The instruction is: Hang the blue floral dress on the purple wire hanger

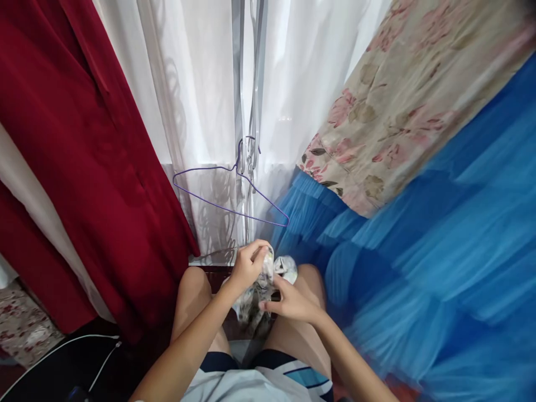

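A crumpled, pale piece of cloth with a dark print [264, 279] hangs between my knees, held up in front of me. My left hand [247, 267] pinches its top edge between thumb and fingers. Lower down, my right hand [291, 301] grips the cloth from the right side, and part of those fingers is hidden by the folds. One rounded bit of the cloth sticks out above my right hand. Beyond both hands, a purple wire clothes hanger [228, 209] hangs bare, touched by neither hand.
Behind the hanger are white curtains [201, 84] and grey-white straps [253, 84]. A red curtain [96, 167] hangs on the left. To the right are a floral cloth [377, 123] and layered blue tulle [439, 268]. A white cable [104, 365] lies over a black round surface at lower left.
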`<state>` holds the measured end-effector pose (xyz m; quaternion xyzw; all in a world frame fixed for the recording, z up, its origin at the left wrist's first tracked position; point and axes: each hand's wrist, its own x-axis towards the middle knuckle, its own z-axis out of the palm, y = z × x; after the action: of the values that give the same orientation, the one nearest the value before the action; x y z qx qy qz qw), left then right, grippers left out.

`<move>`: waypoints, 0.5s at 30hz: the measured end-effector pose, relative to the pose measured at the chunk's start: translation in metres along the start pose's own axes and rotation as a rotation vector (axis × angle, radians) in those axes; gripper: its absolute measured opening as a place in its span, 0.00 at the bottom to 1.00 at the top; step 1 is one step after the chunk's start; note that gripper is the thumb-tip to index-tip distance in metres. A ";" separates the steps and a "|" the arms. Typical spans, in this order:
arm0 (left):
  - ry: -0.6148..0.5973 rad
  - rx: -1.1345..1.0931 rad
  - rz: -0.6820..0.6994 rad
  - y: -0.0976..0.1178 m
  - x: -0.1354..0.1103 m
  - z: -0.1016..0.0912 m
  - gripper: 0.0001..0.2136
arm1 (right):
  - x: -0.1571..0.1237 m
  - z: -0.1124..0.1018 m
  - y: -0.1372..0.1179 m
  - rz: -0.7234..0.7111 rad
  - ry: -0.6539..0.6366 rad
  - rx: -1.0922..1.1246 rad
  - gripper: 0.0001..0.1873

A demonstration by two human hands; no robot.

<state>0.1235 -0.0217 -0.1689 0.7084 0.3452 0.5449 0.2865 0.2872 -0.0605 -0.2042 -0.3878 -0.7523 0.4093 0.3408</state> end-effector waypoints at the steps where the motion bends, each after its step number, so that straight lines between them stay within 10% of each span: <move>1: -0.053 -0.006 0.014 0.008 0.000 0.006 0.11 | -0.003 0.001 -0.004 0.008 -0.006 0.051 0.25; 9: -0.469 -0.465 -0.332 0.002 -0.024 0.009 0.17 | -0.004 -0.028 -0.028 0.095 0.219 0.428 0.16; 15: -0.559 -0.229 -0.458 -0.018 -0.071 -0.004 0.18 | 0.015 -0.111 -0.062 -0.086 0.456 0.200 0.12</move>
<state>0.1042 -0.0675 -0.2228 0.6975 0.3398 0.2878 0.5614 0.3533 -0.0313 -0.0988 -0.4019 -0.6276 0.3690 0.5554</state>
